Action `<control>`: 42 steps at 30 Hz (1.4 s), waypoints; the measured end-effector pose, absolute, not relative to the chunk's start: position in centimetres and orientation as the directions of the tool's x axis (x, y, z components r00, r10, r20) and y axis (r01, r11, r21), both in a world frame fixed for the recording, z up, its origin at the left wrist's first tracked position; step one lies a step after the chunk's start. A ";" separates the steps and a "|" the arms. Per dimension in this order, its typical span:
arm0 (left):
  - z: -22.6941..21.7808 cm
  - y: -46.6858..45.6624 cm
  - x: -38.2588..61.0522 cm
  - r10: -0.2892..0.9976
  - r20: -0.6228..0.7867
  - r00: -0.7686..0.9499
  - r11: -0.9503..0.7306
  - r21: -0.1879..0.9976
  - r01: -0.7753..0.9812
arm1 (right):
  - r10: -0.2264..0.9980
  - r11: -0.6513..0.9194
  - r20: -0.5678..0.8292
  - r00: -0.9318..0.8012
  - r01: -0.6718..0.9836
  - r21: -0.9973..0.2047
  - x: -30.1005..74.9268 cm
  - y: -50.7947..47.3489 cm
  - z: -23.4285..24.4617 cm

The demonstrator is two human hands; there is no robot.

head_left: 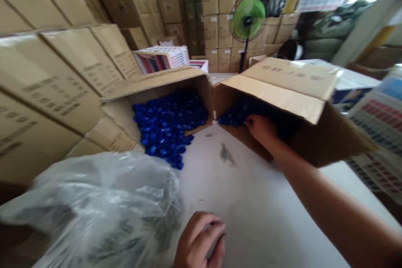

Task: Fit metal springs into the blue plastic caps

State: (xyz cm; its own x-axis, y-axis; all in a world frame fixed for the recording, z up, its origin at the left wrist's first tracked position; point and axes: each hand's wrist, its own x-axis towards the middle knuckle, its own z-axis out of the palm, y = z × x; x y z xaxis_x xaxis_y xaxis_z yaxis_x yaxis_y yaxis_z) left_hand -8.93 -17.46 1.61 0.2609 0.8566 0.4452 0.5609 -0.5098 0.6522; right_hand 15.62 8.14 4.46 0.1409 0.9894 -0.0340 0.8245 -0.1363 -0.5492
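My right hand [261,129] reaches into the open carton on the right [333,138], at the front of a pile of blue caps [234,115]. Its fingers are pinched together, and whatever is between them is hidden. Near the bottom edge, my left hand [201,243] rests above the white table [251,201] with its fingers curled in. I cannot make out what, if anything, it holds. More blue caps [163,125] spill out of the left carton [124,115] onto the table top.
A clear plastic bag [109,201] with greenish contents lies at the left front. Stacked cartons [63,75] rise along the left. Behind the table stands a green fan [248,19]. Printed boxes [383,121] are stacked at the right edge.
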 end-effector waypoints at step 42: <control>2.2 -13.0 -7.8 0.859 -0.511 0.035 0.339 0.515 -0.787 | 0.873 0.349 -0.160 -0.461 0.819 -0.456 9.1 -3.8 2.5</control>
State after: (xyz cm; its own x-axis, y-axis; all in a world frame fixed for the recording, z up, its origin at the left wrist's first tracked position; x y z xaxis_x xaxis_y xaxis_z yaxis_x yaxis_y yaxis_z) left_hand -7.76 -12.96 2.20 0.0350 0.8586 -0.5115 -0.7870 0.3391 0.5154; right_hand 9.08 -3.80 2.47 -0.4610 0.8730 -0.1596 0.8186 0.3488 -0.4564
